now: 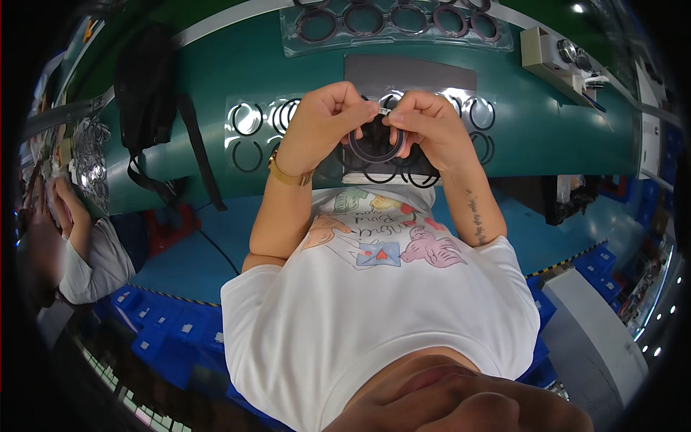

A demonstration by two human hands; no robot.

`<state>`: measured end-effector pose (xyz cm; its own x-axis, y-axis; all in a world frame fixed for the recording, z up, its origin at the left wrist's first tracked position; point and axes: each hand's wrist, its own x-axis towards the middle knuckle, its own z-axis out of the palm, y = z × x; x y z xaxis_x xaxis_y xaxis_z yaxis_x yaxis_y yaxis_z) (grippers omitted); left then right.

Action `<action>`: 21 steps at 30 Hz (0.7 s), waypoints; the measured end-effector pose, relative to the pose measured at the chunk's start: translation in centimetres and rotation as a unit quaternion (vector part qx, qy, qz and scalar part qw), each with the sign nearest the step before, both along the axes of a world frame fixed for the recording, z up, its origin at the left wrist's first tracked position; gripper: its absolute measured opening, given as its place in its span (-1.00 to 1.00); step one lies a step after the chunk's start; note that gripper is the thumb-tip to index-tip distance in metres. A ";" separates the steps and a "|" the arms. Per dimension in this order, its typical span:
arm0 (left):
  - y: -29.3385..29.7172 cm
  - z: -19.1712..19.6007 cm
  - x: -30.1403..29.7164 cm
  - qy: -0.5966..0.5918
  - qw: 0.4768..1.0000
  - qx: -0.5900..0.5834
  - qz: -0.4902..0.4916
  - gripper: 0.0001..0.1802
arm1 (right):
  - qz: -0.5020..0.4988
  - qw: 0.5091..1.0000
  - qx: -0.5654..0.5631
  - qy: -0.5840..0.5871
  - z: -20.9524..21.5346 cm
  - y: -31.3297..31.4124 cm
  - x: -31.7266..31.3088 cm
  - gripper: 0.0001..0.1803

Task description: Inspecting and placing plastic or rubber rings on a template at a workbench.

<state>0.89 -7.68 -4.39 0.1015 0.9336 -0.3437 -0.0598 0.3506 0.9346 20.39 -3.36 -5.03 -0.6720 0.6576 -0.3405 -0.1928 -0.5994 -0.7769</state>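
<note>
— What are the hands doing right now?

— Both are raised over the green counter (547, 137), close together. The left hand (322, 119) and the right hand (425, 122) each pinch the top of one dark ring (376, 146) between thumb and fingers; the ring hangs between them, facing us. A small pale piece sits where their fingertips meet, too small for me to make out.

— Where is that ring in relation to the counter?

— Held above its near edge, over a clear tray of black rings (248, 129) that lies flat there. More of those rings show to the left and right of the hands.

— Anything farther off?

— A grey mat (410, 72) just beyond the hands, then a second clear tray of larger dark rings (403, 21) at the far side. A black bag (147, 86) stands on the left of the counter, its strap trailing over the near edge. On the far right there is a beige box (547, 54).

— Anybody else?

— Another person in a grey sleeve (93, 266) at the far left, well apart.
</note>
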 end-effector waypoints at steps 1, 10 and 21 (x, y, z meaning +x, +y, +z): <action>0.1 -0.2 0.0 0.031 0.999 -0.006 0.003 -0.79 | 0.038 0.998 0.004 -0.054 -0.1 0.5 0.4 -0.86; -1.1 -2.4 1.2 0.476 0.806 0.332 -0.115 -0.25 | -0.225 0.883 0.291 -0.292 -3.8 15.1 2.0 -0.69; -0.3 -3.2 0.0 0.472 0.803 0.311 -0.191 0.00 | -0.128 0.825 0.424 -0.350 -1.8 11.9 3.6 -0.63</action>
<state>0.85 -7.99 -7.55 0.3887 0.9174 0.0850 0.7787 -0.3765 0.5018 24.00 8.50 -6.81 -0.3066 0.9493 0.0690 0.4458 0.2073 -0.8708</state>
